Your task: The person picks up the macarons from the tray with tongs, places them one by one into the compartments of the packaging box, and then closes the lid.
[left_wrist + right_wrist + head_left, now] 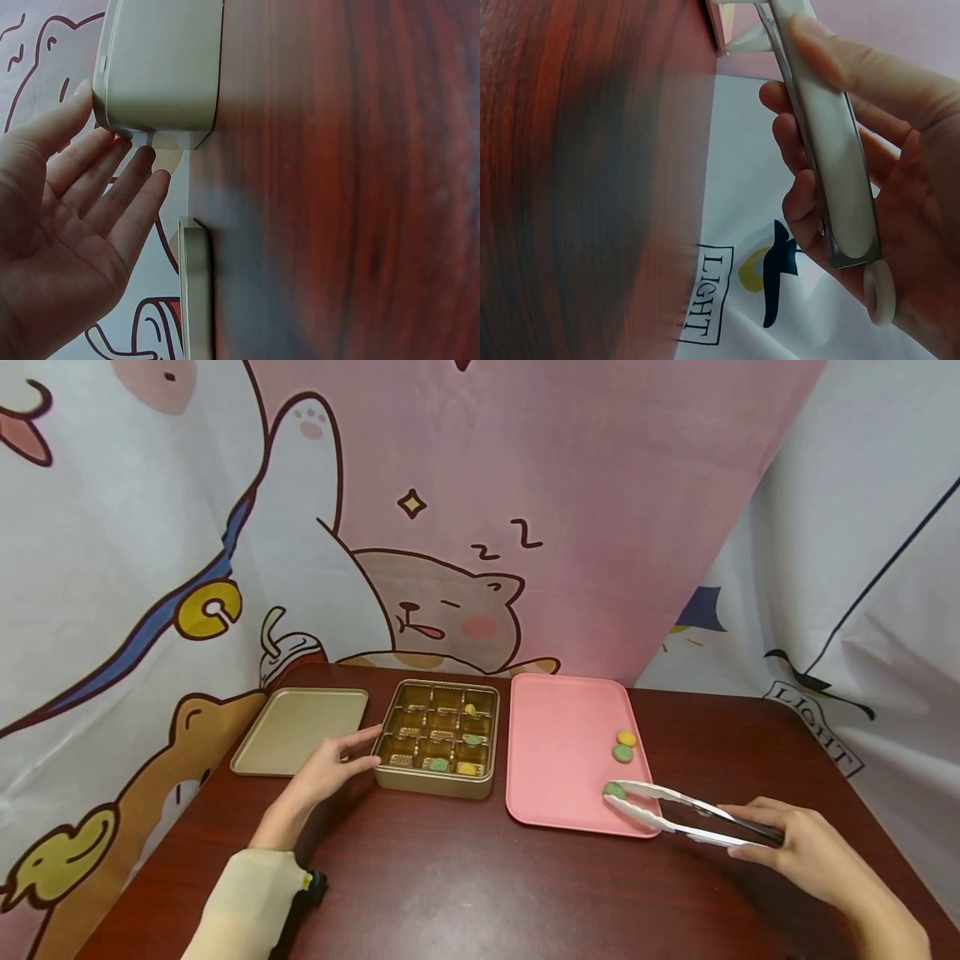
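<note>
My right hand (813, 852) grips a pair of metal tongs (705, 810) with pale tips; the right wrist view shows the fingers wrapped round the handle (832, 150). The tong tips straddle a small round green piece (614, 790) on the pink tray (555, 735). Farther back on that tray lie another green piece (622, 753) and a yellow one (627, 739). With extended fingers, my left hand (330, 768) touches the left side of a gold divided tin (435, 783). Several of its compartments hold green or yellow pieces, including a green one (438, 765) at the front middle.
A flat gold lid (300, 731) lies left of the tin on the dark wooden table (465, 877). Behind the table hangs a cloth with cartoon animals (450, 602). The pink tray stands close to the tin's right side.
</note>
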### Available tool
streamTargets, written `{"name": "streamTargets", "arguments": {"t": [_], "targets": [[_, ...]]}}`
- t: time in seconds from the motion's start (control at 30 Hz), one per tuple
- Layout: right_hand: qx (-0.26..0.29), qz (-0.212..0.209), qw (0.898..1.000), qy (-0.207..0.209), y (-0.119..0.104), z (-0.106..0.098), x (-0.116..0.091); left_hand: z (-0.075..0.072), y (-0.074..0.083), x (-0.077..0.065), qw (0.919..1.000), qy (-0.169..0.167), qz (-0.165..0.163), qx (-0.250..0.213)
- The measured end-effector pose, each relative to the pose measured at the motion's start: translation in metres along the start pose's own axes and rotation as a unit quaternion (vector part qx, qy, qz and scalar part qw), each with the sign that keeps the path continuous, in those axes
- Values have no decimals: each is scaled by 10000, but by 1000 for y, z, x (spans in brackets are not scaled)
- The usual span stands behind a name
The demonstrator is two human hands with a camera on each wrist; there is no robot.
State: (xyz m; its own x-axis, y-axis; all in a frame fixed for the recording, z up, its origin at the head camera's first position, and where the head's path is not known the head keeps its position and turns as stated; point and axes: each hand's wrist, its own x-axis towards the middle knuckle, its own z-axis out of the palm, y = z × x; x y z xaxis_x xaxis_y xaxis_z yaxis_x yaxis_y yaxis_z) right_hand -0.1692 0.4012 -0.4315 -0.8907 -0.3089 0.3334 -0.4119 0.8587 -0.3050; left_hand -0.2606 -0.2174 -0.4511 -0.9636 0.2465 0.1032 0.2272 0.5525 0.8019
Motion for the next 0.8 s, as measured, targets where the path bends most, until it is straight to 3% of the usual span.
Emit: {"name": "streamTargets", "arguments": {"t": [0.5,0.8], "targets": [[244,-11,9997,-9,-6,-1,9,0,0,0,9999,46,123,-10],[91,-181,9998,81,-12,-3,21,0,-1,1,9999,55,152,45]]}}
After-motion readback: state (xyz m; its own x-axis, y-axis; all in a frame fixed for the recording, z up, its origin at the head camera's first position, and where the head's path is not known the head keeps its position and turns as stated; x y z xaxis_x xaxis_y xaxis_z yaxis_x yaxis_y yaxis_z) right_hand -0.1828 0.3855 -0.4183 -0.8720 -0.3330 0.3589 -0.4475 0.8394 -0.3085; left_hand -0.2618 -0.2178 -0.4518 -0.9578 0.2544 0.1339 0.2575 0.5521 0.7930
